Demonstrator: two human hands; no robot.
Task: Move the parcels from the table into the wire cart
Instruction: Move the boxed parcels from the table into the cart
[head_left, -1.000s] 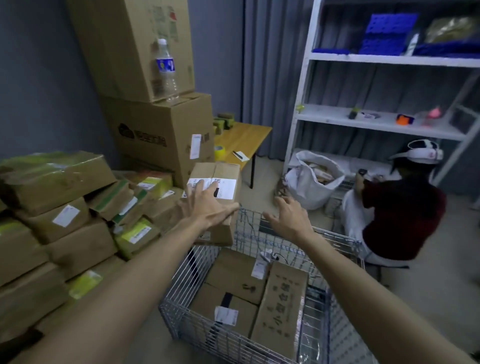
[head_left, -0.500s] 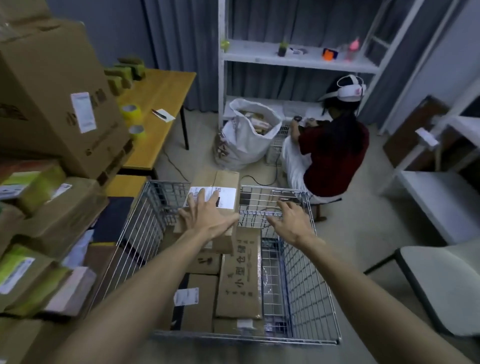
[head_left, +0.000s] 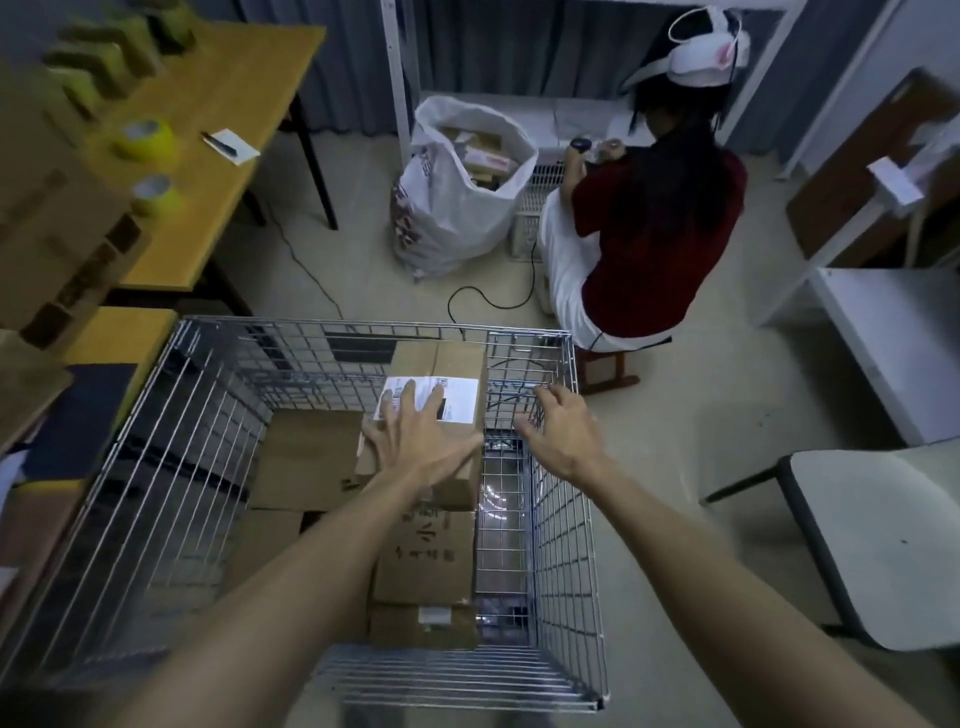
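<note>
Parcel (head_left: 441, 364) under flat, splayed fingers of the left hand (head_left: 421, 441), within the wire cart (head_left: 561, 545); right hand (head_left: 563, 441) beside, loosely curled

I see my left hand (head_left: 421, 436) lying flat, fingers spread, on a cardboard parcel (head_left: 457, 364) across its white shipping label (head_left: 460, 397), inside the wire cart (head_left: 566, 545). My right hand (head_left: 563, 434) hovers loosely curled at the cart's right rim, holding nothing. Other boxes (head_left: 306, 457) lie flat below. Beyond, a seated person (head_left: 649, 234) faces a white sack (head_left: 457, 208).
</note>
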